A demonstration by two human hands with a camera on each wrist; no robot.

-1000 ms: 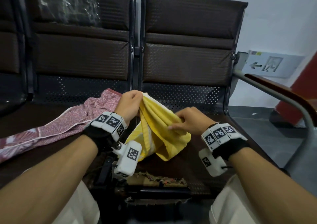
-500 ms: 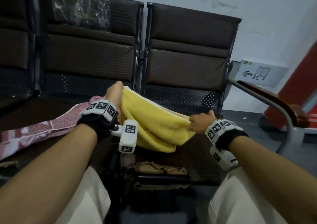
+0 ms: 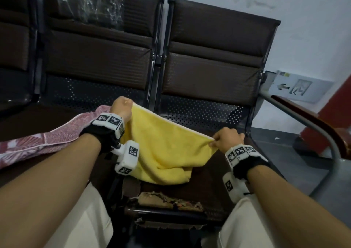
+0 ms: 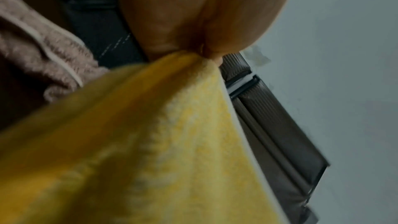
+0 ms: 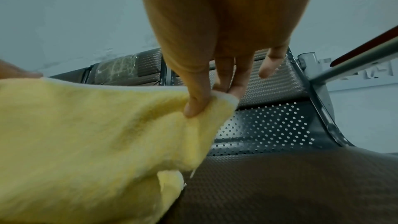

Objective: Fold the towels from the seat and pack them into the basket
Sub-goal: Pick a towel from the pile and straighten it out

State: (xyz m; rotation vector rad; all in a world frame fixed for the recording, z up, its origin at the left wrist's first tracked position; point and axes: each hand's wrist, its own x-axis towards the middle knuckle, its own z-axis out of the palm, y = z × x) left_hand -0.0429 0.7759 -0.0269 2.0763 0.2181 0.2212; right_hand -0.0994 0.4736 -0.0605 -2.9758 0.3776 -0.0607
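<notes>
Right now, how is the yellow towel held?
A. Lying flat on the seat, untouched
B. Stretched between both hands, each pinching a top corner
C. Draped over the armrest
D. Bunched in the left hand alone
B: the left hand and right hand each pinch a top corner of the yellow towel, its edge stretched between them.

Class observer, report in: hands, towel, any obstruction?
Left hand and right hand each pinch a top corner of the yellow towel. Towel spread, lower edge on seat. Pink towel waits left. Basket unseen.
</notes>
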